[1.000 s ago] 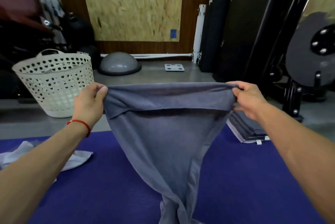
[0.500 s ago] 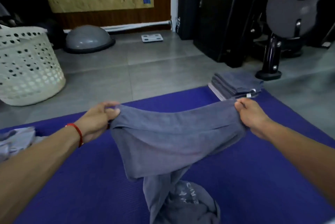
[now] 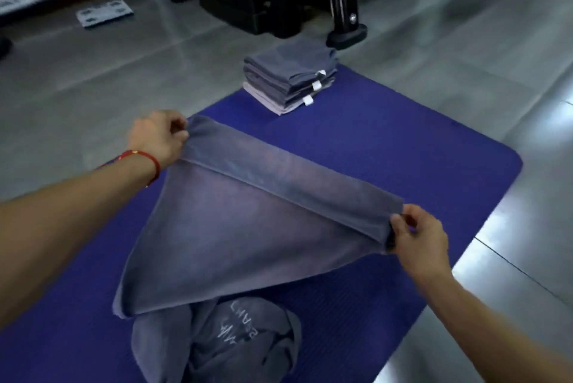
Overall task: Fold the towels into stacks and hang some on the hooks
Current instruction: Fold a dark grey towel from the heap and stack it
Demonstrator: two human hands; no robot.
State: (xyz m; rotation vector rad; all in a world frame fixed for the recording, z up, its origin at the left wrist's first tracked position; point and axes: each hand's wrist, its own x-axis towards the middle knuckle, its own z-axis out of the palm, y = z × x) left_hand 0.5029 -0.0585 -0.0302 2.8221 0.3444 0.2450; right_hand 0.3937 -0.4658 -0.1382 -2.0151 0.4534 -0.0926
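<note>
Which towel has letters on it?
The bunched towel nearest the person, low on the blue mat. The stretched towel and folded stack show none.

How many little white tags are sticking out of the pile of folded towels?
3. All sit on the near right edge of the folded towel stack: top tag, middle tag, bottom tag. More tags may be hidden inside the folds.

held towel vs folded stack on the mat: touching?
Apart. The head view shows a strip of bare purple mat between the grey towel held taut by both hands and the folded stack.
</note>
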